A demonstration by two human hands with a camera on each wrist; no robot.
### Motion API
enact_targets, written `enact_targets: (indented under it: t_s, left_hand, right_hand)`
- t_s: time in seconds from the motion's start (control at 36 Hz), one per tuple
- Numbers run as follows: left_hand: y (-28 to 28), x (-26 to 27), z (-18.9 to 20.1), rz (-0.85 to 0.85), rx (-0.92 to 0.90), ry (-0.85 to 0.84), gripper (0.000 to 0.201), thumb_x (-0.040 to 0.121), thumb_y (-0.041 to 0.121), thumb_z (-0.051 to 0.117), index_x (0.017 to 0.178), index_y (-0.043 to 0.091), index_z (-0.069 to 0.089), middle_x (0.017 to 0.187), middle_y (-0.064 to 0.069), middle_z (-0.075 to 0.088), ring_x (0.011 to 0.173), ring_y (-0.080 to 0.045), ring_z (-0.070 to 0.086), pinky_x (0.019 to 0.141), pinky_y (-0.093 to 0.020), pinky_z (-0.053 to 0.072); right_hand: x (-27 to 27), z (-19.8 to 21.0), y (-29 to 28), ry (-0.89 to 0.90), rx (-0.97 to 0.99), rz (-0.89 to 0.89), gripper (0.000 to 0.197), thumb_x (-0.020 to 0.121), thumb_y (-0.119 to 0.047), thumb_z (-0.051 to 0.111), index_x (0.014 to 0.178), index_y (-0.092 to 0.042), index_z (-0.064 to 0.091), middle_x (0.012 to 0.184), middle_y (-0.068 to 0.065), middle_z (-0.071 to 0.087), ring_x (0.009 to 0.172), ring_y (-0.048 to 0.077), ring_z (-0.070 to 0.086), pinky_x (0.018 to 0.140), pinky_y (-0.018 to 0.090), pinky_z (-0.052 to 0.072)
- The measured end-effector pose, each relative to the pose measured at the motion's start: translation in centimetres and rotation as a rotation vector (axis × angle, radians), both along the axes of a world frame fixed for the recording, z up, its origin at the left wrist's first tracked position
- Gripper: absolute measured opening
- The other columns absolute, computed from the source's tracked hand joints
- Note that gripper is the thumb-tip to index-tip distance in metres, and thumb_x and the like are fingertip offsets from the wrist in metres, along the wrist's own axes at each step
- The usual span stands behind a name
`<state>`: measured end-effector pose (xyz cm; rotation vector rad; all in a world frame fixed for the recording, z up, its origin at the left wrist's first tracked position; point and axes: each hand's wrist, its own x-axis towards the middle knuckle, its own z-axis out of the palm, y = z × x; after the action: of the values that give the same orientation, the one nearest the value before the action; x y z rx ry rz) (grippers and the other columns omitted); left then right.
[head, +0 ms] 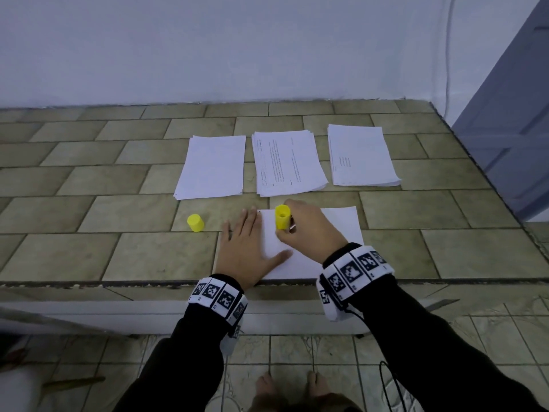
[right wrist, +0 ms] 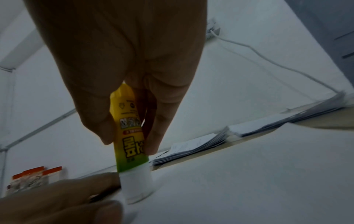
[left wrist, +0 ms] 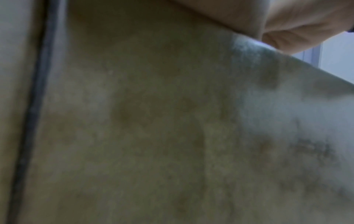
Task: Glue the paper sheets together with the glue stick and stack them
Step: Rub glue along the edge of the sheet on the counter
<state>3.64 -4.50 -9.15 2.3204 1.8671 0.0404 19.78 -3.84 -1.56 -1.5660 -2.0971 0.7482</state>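
Glue stick, uncapped, stood nearly upright in my right hand, its white tip pressed to the single paper sheet lying at the near edge of the tiled bench; in the right wrist view the fingers curled down around the yellow-green barrel, pinching it low, which I judged gave firm downward pressure for spreading. My left hand lay flat, fingers straight and together, thumb spread, across the sheet's left edge, presumably to pin the paper so that it would not drag with the stick. Its wrist rested at the bench's near edge, so the left wrist view showed only blurred tile. The yellow cap stood on the bench just left of the sheet, apart from both hands, where it would not foul the strokes. Three paper stacks sat in a row toward the far edge: a blank-faced left stack, a printed middle stack and a right stack. I judged the gluing step to be in hand, with the tip at the sheet's far left corner and most of the sheet yet to cover.
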Motion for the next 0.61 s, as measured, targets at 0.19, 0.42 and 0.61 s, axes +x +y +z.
enact_targets:
  t_s: [0.19,0.42,0.61]
  left_hand:
    - [-0.2,0.0,0.2,0.021,-0.007,-0.06,0.121,0.065,0.091,0.009,0.158,0.014,0.005,0.166,0.003,-0.001,0.152,-0.012,-0.005,0.122,-0.046,-0.005]
    - [0.1,-0.4,-0.5,-0.009,0.035,-0.094,0.09,0.084,0.06,-0.009,0.157,0.014,0.013,0.166,0.001,0.006,0.152,-0.014,-0.001,0.122,-0.044,-0.004]
    - [0.2,-0.5,-0.4,-0.005,0.026,-0.104,0.087,0.081,0.048,-0.016,0.158,0.018,0.01,0.166,0.006,0.003,0.152,-0.012,-0.003,0.12,-0.04,-0.009]
  right_hand:
    - [5.9,-0.4,-1.4,0.028,0.056,-0.168,0.019,0.086,-0.017,0.058,0.074,-0.008,0.047,0.073,0.01,0.055,0.069,0.028,0.057,0.064,0.046,0.051]
    - [11.2,-1.0,-2.8,0.018,0.127,-0.328,0.019,0.088,-0.018,0.06,0.075,-0.008,0.052,0.071,0.01,0.06,0.069,0.027,0.061,0.062,0.039,0.05]
    - [9.2,-0.5,-3.6,0.054,0.139,-0.23,0.013,0.089,-0.017,0.061,0.083,-0.005,0.057,0.08,0.008,0.061,0.071,0.018,0.061,0.062,0.031,0.052]
